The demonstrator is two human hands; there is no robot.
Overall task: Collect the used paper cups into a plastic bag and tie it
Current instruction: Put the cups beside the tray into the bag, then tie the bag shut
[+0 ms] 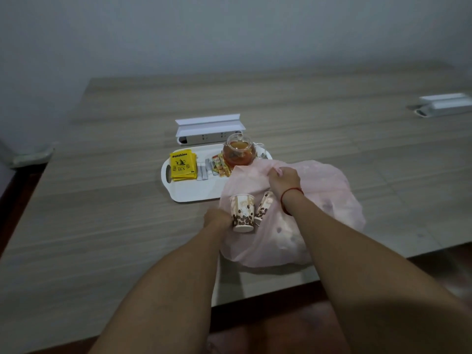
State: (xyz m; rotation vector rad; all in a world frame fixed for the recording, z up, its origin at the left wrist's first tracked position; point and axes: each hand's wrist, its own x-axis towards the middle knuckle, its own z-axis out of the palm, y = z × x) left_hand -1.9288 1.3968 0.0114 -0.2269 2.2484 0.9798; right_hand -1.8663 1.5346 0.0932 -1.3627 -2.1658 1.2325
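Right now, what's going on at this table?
A person is bagging used paper cups. The left hand holds a bean-print paper cup at the mouth of the pink plastic bag, while the right hand grips the bag's upper edge and lifts it open. A second cup lies tilted beside the first at the opening. The bag is not yet tied. Behind, a white tray carries a glass teapot and yellow tea packets.
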